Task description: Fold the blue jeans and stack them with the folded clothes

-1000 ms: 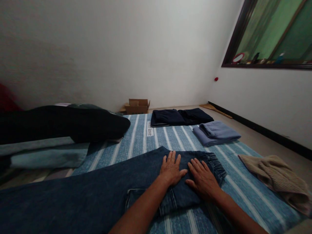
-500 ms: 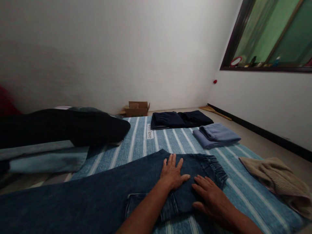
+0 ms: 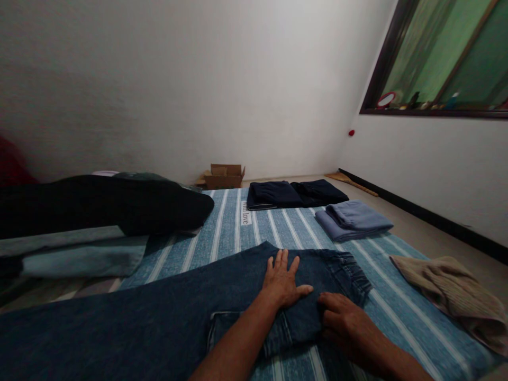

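Observation:
A pair of dark blue jeans [image 3: 151, 317] lies lengthwise on the bed, its elastic waistband at the right and its legs running off to the left. My left hand [image 3: 281, 280] rests flat on the upper part of the jeans with the fingers spread. Just right of it, my right hand [image 3: 345, 320] has its fingers curled in at the near edge of the jeans, below the waistband. The fingertips of that hand are partly hidden, but they appear closed on the denim.
Blue striped bedding [image 3: 226, 227] lies under everything. Folded dark trousers [image 3: 293, 194] and folded grey-blue trousers [image 3: 353, 219] sit further back. A brown towel-like cloth [image 3: 448, 288] lies at right, a heap of black clothing [image 3: 99, 206] at left. A cardboard box [image 3: 224, 176] stands by the wall.
My right hand has gone from lying open on the jeans to curled fingers at their near edge. My left hand stays flat in about the same place.

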Motion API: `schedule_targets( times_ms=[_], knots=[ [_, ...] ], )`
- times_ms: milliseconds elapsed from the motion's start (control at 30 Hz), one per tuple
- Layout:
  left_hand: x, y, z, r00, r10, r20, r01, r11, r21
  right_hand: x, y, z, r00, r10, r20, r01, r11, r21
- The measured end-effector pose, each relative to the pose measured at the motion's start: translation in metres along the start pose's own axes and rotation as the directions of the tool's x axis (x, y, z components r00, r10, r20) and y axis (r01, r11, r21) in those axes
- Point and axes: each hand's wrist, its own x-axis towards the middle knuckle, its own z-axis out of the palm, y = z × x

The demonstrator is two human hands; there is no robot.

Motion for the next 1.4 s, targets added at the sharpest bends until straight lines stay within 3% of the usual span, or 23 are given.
schedule_targets(
  times_ms=[233,400,500,600,700,833,1400],
  knots=[
    [-0.003,0.002,-0.003,1.0,0.004,0.017,-0.003,1.0,-0.017,0.0,0.001,0.007,0.999,-0.032,-0.005,0.032,0.999,0.017],
    [-0.001,0.001,-0.002,0.999,0.007,0.039,-0.007,1.0,-0.005,0.008,-0.002,-0.017,0.988,-0.03,0.15,0.022,0.998,0.056],
    [0.0,0.0,-0.001,0.999,0.007,0.047,-0.008,1.0,0.011,0.029,-0.005,-0.027,1.0,0.009,0.026,-0.012,0.992,0.126],
    [0.0,-0.001,-0.001,0.999,0.005,0.047,-0.007,1.0,0.024,0.058,-0.001,-0.014,0.986,0.092,-0.136,-0.08,0.992,0.095],
    [-0.001,-0.001,-0.001,0.998,-0.003,0.056,0.001,1.0,0.029,0.077,0.009,0.009,0.978,0.182,-0.107,-0.183,0.983,0.001],
    [0.0,0.0,0.0,0.999,-0.012,0.049,0.011,1.0,0.026,0.079,0.022,0.029,0.969,0.247,-0.024,-0.248,0.966,-0.069],
    [0.0,-0.002,0.002,0.998,0.005,0.057,-0.006,1.0,0.025,0.075,0.026,0.033,0.962,0.271,0.031,-0.269,0.962,-0.053]
  ],
)
